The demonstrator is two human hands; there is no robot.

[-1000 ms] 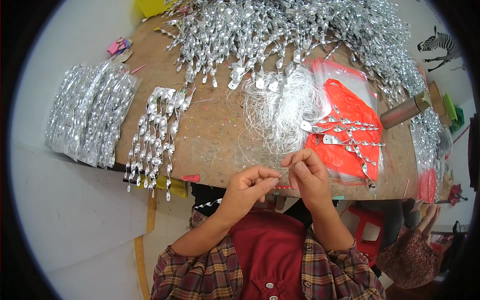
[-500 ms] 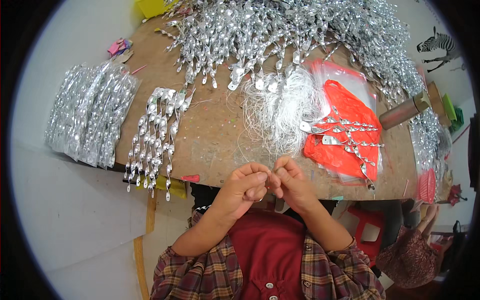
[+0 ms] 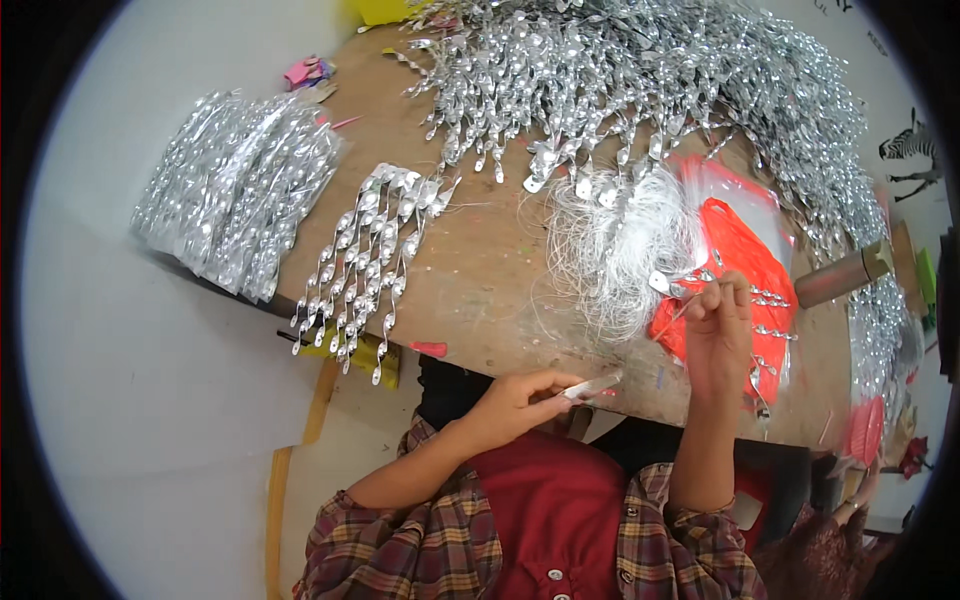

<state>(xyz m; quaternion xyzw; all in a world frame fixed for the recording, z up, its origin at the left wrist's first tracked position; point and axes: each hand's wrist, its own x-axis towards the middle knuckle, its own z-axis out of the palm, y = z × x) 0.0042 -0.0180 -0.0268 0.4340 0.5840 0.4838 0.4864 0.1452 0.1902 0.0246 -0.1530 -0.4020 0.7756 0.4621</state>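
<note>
My left hand is over the table's near edge, thumb and fingers closed on a short, flat silver strip that points right. Raised above the red plastic bag, my right hand has its fingertips pinched together. A faint thin line shows beside those fingertips, but I cannot make out what they hold. Several silver spiral strips lie on the bag, partly hidden by that hand. Left of the bag spreads a tangled heap of white string.
Silver spirals are piled across the table's far side. A row of spirals hangs over the near left edge, beside bagged spirals. A metal flask lies at the right, with a pink basket below it. Another person is at lower right.
My hands have moved apart. The right one rose to the right over the red bag; the left moved slightly right and lower, now showing the silver strip. The whole view has shifted.
</note>
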